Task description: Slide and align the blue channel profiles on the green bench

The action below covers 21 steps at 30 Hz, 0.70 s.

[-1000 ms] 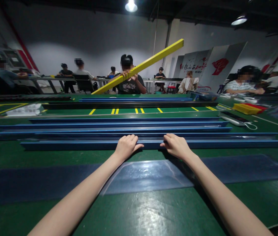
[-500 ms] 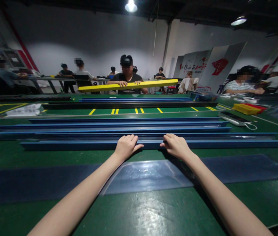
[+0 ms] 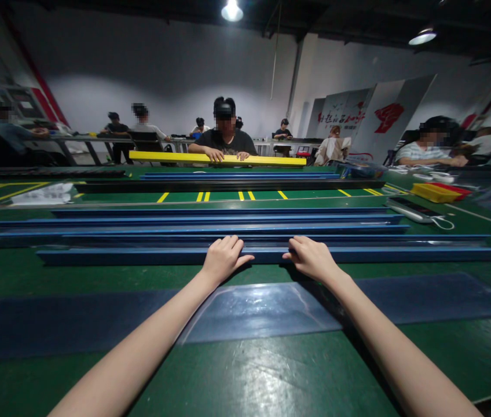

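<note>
A long blue channel strip [image 3: 141, 256] lies crosswise on the green table [image 3: 245, 382]. My left hand [image 3: 223, 256] is closed over it left of the middle, thumb along the near wall and fingers over the top. To the right, my right hand [image 3: 310, 256] grips the same strip, its fingers curled over the edge. The fingertips of both hands are partly hidden behind the strip. Between my forearms and beneath them, a flat translucent plastic sheet [image 3: 254, 313] is spread on the table, close to me.
Several more blue channel strips [image 3: 211, 212] lie parallel behind. Farther off are a black strip [image 3: 228, 186], a phone on a white block [image 3: 414, 209] with a cable, and a yellow tray [image 3: 432, 193]. Across the table a co-worker [image 3: 224, 136] holds a long yellow bar [image 3: 167, 157].
The co-worker's yellow bar has come down, levelled out and shifted a little left. My two hands and the blue strip stay where they were.
</note>
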Each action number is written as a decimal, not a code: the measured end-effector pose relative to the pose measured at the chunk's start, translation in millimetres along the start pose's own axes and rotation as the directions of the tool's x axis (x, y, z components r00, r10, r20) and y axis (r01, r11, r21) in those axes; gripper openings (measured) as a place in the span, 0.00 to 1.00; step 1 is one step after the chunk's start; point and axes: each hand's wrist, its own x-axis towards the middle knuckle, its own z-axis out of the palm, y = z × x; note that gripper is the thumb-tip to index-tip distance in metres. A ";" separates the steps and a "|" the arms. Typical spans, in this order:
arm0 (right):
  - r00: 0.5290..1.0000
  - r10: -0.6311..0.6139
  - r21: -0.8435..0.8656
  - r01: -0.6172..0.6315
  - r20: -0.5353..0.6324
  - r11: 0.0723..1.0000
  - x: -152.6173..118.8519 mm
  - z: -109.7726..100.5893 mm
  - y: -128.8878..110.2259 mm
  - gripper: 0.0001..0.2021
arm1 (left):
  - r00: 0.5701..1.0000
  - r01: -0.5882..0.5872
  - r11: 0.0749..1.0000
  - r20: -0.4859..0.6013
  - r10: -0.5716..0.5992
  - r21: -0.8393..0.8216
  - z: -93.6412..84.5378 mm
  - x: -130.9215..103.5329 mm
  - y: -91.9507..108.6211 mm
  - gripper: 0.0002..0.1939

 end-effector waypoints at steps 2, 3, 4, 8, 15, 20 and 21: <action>1.000 0.000 0.000 0.000 -0.001 1.000 0.0 0.4 0.3 0.10 | 1.000 0.002 1.000 0.007 -0.002 -0.011 -0.5 0.1 0.1 0.20; 1.000 -0.001 0.000 0.001 -0.003 1.000 0.1 0.7 0.5 0.10 | 1.000 0.000 1.000 0.009 0.000 -0.015 -0.7 0.1 0.2 0.19; 1.000 -0.002 -0.001 0.002 -0.003 1.000 0.1 0.9 0.6 0.10 | 1.000 -0.003 1.000 0.010 0.003 -0.017 -0.8 0.1 0.2 0.19; 1.000 -0.006 -0.002 0.006 -0.008 1.000 0.2 1.3 0.9 0.10 | 1.000 -0.021 1.000 0.006 0.021 -0.017 -0.4 0.1 0.0 0.18; 1.000 -0.007 -0.005 0.007 -0.008 1.000 -0.3 1.3 0.3 0.10 | 1.000 -0.027 0.999 0.013 0.028 -0.028 1.7 -0.3 0.1 0.18; 1.000 -0.003 0.001 0.003 0.011 1.000 0.0 0.8 0.3 0.10 | 1.000 -0.015 1.000 0.013 0.015 -0.018 1.1 -0.2 0.1 0.18; 1.000 -0.003 0.001 0.003 0.011 1.000 0.1 0.8 0.4 0.10 | 1.000 -0.010 1.000 0.012 0.010 -0.018 0.9 -0.1 0.2 0.18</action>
